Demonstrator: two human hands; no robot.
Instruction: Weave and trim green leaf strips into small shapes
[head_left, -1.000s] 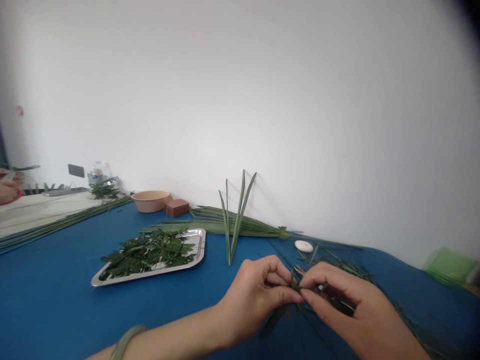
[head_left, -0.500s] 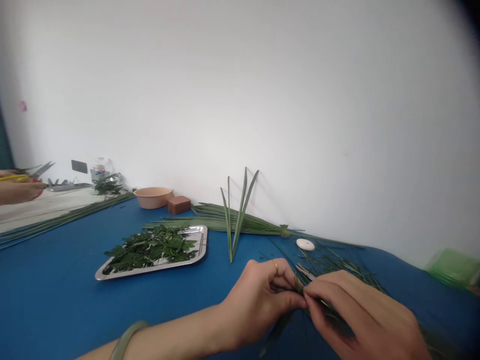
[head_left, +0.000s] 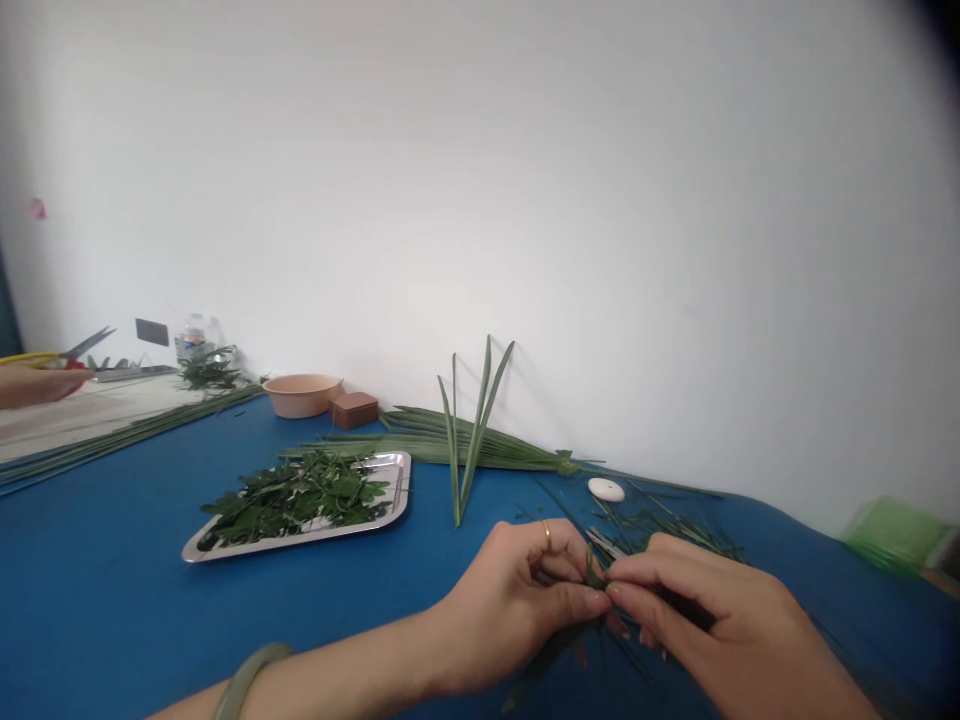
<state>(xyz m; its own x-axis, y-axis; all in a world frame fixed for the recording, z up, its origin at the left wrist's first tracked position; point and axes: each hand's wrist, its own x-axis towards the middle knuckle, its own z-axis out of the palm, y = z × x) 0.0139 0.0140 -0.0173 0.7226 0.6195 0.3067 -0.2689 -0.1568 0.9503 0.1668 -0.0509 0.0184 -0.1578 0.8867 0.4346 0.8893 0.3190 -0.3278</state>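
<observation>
My left hand [head_left: 517,600], with a gold ring and a pale green bangle on the wrist, pinches a thin green leaf strip [head_left: 596,577] low over the blue table [head_left: 112,580]. My right hand [head_left: 712,620] meets it fingertip to fingertip and pinches the same strip from the right. Dark green blades trail under both hands. A pile of thin strips [head_left: 660,530] lies just behind my fingers.
A steel tray [head_left: 401,495] of cut green leaves sits to the left. Behind it lie a bundle of long leaves [head_left: 442,445], a peach bowl [head_left: 302,394], a brown box [head_left: 355,409] and a white oval object [head_left: 606,489]. Another person's hand [head_left: 34,380] holds scissors at far left.
My hands stay pinched together on the strip, shifting only slightly. The other person's hand at far left has raised its scissors.
</observation>
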